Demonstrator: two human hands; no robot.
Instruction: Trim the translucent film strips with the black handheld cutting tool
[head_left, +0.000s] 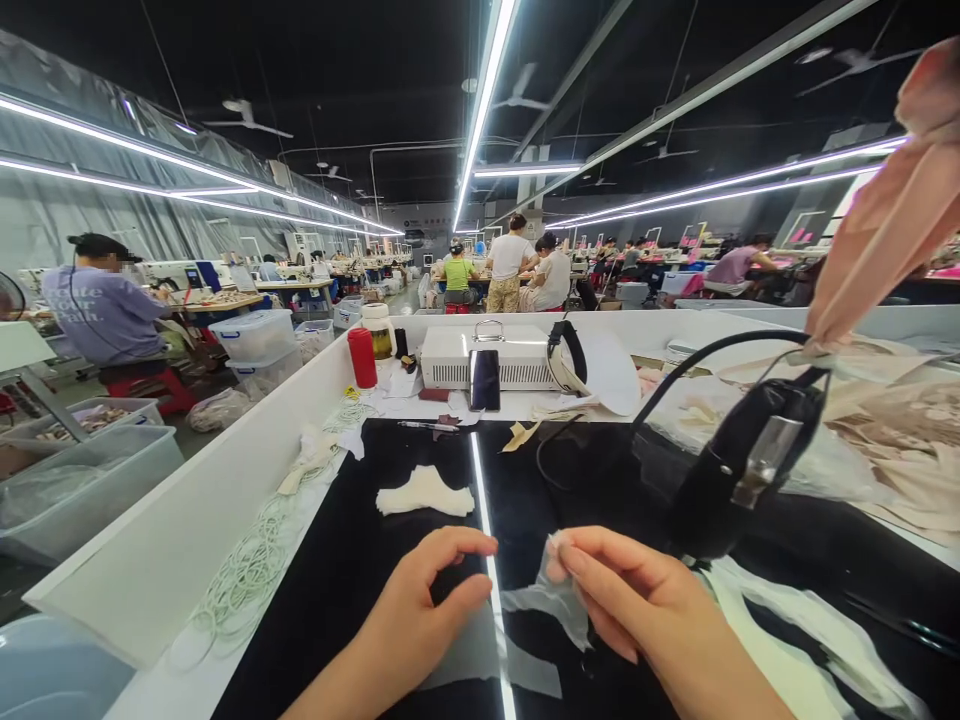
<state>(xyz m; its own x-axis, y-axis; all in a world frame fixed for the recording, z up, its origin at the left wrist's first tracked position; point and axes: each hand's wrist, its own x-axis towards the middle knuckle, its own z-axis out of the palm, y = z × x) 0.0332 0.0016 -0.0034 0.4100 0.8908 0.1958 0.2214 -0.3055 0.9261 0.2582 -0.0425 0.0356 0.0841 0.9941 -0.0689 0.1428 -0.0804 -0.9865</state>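
My right hand (637, 610) pinches a thin translucent strip of film (551, 600) between thumb and fingertips, just above the glossy black work surface (360, 560). My left hand (420, 610) hovers beside it with thumb and forefinger curled toward each other, nothing visible between them. More of the translucent film lies under both hands. A small cream fabric piece (424, 493) lies on the black surface a little beyond my left hand.
A black handheld tool (742, 465) with a cable rests to the right. Behind stand a white box device (465, 360), a phone (485, 380), a red bottle (362, 357) and a jar (379, 330). Beige lace fabric (900, 440) piles at right. Other people work at distant tables.
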